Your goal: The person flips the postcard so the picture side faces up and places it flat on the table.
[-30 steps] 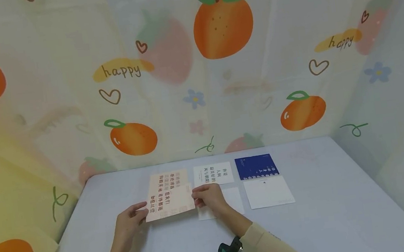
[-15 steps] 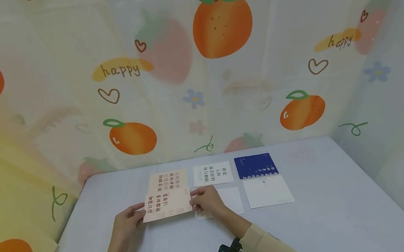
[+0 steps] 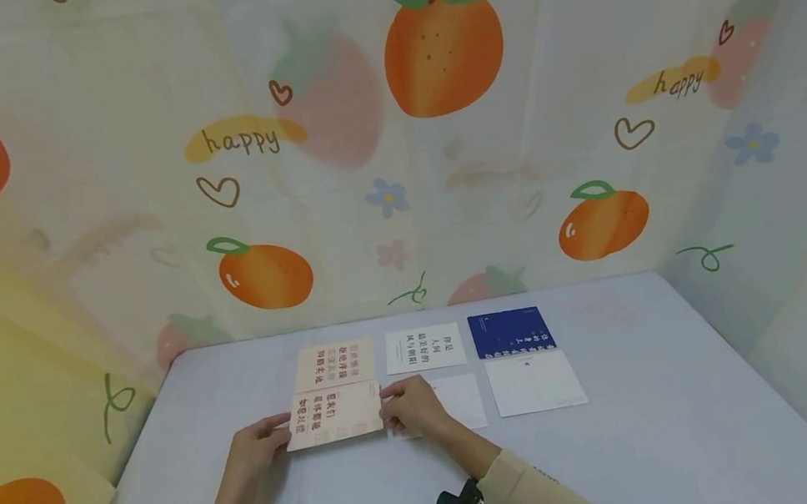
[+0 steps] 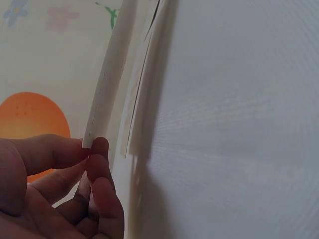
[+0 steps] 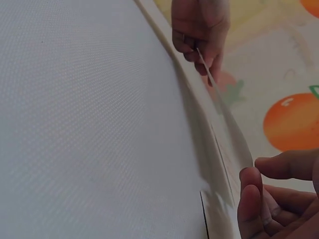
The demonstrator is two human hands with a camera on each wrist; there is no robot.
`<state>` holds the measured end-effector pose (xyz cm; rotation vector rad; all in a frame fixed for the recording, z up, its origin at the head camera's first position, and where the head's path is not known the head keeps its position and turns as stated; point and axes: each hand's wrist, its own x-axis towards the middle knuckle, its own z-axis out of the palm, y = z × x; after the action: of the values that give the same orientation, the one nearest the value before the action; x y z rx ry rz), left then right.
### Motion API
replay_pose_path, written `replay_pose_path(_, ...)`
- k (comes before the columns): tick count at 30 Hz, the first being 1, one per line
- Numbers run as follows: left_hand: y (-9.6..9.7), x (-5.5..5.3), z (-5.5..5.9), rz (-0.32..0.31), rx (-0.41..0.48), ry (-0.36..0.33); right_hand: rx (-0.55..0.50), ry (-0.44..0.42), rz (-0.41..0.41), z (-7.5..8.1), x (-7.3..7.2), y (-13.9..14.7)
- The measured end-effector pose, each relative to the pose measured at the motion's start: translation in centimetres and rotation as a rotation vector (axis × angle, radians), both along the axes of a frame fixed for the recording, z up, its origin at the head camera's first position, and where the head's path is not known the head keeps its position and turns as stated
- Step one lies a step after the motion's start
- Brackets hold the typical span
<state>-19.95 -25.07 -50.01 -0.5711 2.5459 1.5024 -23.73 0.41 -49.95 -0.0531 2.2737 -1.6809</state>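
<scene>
A cream card [image 3: 335, 416] with reddish-brown characters spans my two hands, lettered face up. My left hand [image 3: 255, 448] pinches its left edge between thumb and fingers. At the opposite edge, my right hand [image 3: 415, 408] pinches it the same way. Both wrist views show this card [image 4: 110, 79] raised above the table. Directly behind it lies a matching cream card [image 3: 334, 363], its print lining up with the held one. A plain white card [image 3: 462, 403] lies partly covered by my right hand.
Behind the plain white card lies a white card with dark characters [image 3: 425, 348]. Farther right are a dark blue card [image 3: 510, 333] and another white card [image 3: 536, 383]. All rest on a white-covered table [image 3: 668, 438], backed by a fruit-print curtain [image 3: 475, 218].
Both hands have brought the held cream card slightly left and nearer the person. It overlapped the matching card earlier; now its far edge meets that card's near edge in the head view.
</scene>
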Motion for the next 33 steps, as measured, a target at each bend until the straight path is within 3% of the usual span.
replay_pose_path(9,-0.4,-0.2,-1.1,0.006,-0.052,-0.023,0.016,-0.015,0.031,-0.5,0.1,-0.2)
replay_pose_path(17,-0.3,0.0,-0.9,0.007,-0.053,-0.022,0.025,-0.024,0.064,0.1,0.4,-0.3)
replay_pose_path(27,-0.4,0.2,-0.8,0.016,-0.076,-0.018,0.052,-0.023,0.071,-0.6,0.4,-0.1)
replay_pose_path(33,-0.3,0.5,-0.2,0.023,-0.117,-0.01,0.088,0.014,0.081,0.6,0.6,0.9)
